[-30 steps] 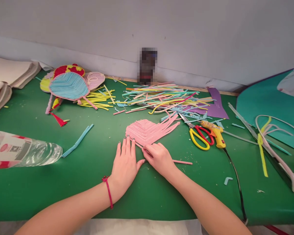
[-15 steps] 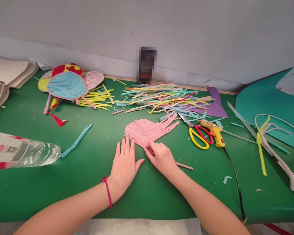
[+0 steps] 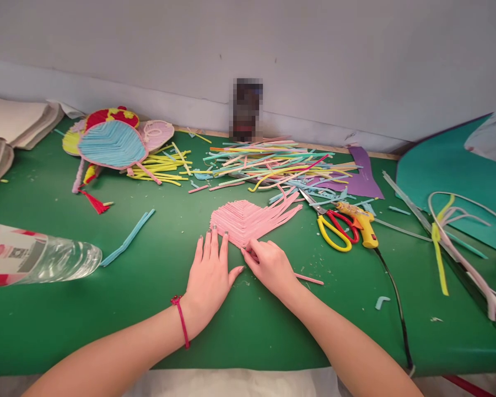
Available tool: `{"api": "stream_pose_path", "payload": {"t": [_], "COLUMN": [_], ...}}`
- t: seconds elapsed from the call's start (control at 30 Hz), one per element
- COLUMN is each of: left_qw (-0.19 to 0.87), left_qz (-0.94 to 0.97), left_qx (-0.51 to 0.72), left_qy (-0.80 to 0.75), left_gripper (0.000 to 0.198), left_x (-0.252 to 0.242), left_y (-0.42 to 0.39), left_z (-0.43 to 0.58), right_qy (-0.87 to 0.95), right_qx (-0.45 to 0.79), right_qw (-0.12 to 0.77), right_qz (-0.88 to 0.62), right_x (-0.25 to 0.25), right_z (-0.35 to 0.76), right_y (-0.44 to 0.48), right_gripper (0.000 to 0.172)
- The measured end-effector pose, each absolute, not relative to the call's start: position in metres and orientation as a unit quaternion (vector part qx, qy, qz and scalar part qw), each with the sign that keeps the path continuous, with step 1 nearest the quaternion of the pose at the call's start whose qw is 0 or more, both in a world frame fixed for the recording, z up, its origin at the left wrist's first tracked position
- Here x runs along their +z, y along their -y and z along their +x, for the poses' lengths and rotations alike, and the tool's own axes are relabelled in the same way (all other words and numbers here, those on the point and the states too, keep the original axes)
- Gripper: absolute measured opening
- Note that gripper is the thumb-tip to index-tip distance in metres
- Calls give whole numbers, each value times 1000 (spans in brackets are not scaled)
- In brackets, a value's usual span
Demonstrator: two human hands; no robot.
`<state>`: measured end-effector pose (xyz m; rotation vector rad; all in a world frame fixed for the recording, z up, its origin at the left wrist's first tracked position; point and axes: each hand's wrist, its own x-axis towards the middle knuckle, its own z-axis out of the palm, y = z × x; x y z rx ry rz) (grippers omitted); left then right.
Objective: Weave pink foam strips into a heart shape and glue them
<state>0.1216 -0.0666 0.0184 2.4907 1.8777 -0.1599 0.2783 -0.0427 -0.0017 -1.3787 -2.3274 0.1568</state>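
Note:
A pink woven strip piece (image 3: 248,218), shaped like a leaf with loose ends fanning right, lies on the green table (image 3: 248,325). My left hand (image 3: 210,275) rests flat just below its left part, fingers stretched out and fingertips touching its lower edge. My right hand (image 3: 269,266) is closed in a pinch on a pink strip (image 3: 310,279) at the piece's lower tip; the strip runs out to the right under the hand.
Yellow and red scissors (image 3: 337,231) and a yellow glue gun (image 3: 360,223) with a black cord lie right of the piece. A heap of coloured strips (image 3: 273,165) is behind it. Finished woven fans (image 3: 111,143) sit far left, a clear plastic bottle (image 3: 37,259) lies at the left, teal sheet (image 3: 450,171) far right.
My right hand has shifted slightly up towards the pink piece's tip with the strip. My left hand stays flat in place.

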Motion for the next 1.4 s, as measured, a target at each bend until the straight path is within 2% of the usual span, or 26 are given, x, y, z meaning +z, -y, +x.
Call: {"api": "stream_pose_path", "payload": {"t": [0.43, 0.77, 1.4], "left_qw": [18, 13, 12], "left_qz": [810, 813, 819], "left_qx": [-21, -18, -4], "left_qy": [-585, -582, -573], "left_gripper": [70, 70, 66], "left_x": [19, 19, 17], "left_y": [67, 68, 68], "left_z": [119, 117, 117], "right_qy": [834, 802, 803], "right_qx": [71, 167, 134], "right_qw": [202, 237, 249], "right_qz": [-508, -523, -525], "right_x": [-2, 11, 10], "right_z": [280, 287, 285], "right_y": [42, 49, 49], "right_gripper": [16, 12, 14]}}
